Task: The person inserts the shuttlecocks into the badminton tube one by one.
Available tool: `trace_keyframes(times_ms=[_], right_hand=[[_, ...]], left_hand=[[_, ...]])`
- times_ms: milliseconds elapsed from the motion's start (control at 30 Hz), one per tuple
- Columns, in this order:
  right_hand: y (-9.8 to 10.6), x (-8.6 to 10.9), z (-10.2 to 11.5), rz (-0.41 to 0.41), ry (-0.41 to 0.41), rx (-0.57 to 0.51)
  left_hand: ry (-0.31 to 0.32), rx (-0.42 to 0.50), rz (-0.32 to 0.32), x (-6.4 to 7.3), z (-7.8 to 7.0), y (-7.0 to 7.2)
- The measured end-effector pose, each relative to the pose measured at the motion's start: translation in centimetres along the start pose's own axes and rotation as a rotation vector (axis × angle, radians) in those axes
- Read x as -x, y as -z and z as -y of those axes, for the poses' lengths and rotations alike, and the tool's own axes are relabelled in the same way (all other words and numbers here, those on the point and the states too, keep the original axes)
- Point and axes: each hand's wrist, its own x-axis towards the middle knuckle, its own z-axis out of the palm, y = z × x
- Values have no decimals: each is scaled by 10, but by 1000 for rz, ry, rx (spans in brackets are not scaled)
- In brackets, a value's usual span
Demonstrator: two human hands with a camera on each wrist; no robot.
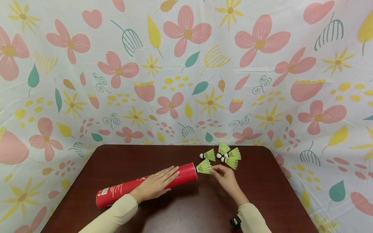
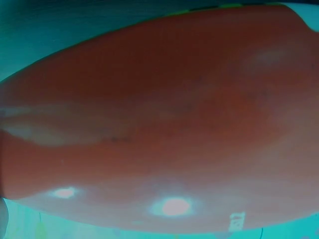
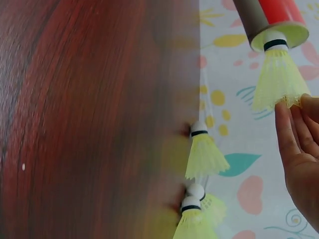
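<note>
A red shuttlecock tube [image 1: 186, 172] lies slanted across the table with its mouth to the right. Over its upper side rests my left hand [image 1: 158, 183], fingers fairly straight and the thumb along the near side. My right hand [image 1: 225, 179] pinches the feathered skirt rim of a yellow shuttlecock [image 1: 204, 166]. This shuttlecock's white cork points into the tube mouth, its black band right at the rim in the right wrist view, where the right hand [image 3: 301, 134] also shows. Red tube surface [image 2: 164, 124] fills most of the left wrist view; no left fingers stand out there.
Behind the right hand, a yellow shuttlecock [image 1: 208, 155] lies apart from a cluster of several more [image 1: 231, 155]. The dark brown table [image 1: 180, 213] ends at a flower-printed curtain [image 1: 186, 81]. A black band [image 1: 235, 222] sits by the right sleeve.
</note>
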Motion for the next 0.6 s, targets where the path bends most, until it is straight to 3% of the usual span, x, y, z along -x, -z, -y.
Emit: trace_keyframes(times_ms=[133, 267, 433, 600], right_hand=[[-5, 1, 7, 13, 4, -9], [-13, 1, -2, 18, 30, -23], [-16, 2, 15, 37, 53, -13], [-20, 4, 17, 55, 97, 5]], left_hand=[[-2, -2, 3, 0, -1, 1], [-5, -10, 7, 0, -2, 3], [-5, -9, 8, -1, -2, 2], [-11, -5, -4, -2, -4, 2]])
